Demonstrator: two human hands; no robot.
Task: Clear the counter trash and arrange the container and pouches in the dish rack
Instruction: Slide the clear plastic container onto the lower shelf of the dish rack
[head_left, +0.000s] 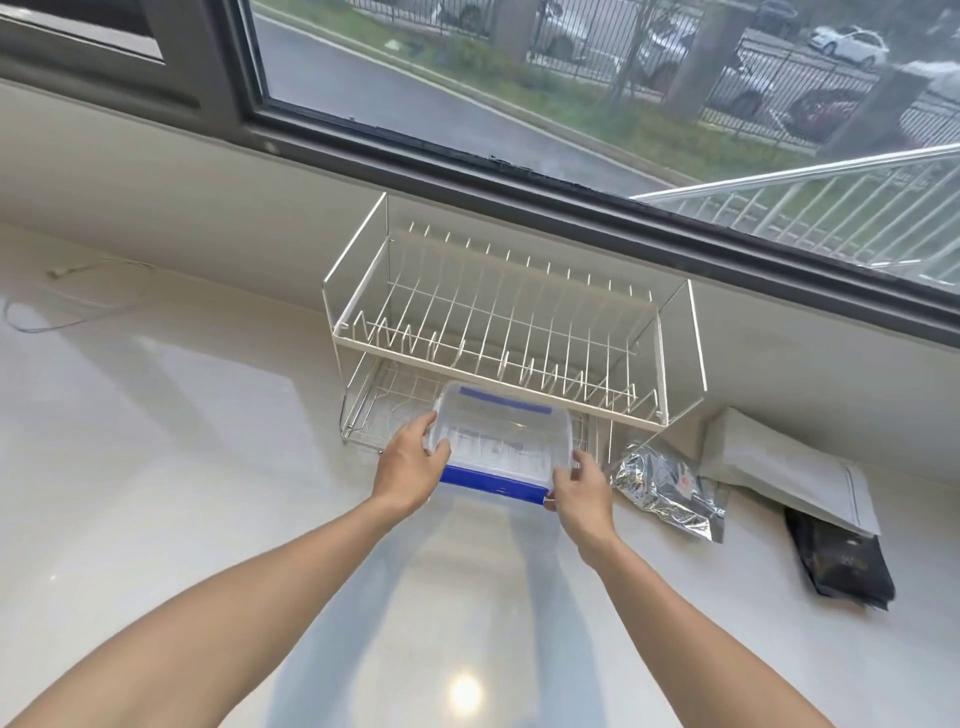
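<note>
A clear plastic container with blue clips is held at the front of the white wire dish rack, its far end reaching into the lower tier. My left hand grips its left near corner and my right hand grips its right near corner. To the right on the counter lie a crumpled silver pouch, a white pouch and a black pouch, the white one overlapping the black one. The rack's upper tier holds nothing.
The rack stands against the low wall under a large window. A thin white cable lies on the pale glossy counter at the far left.
</note>
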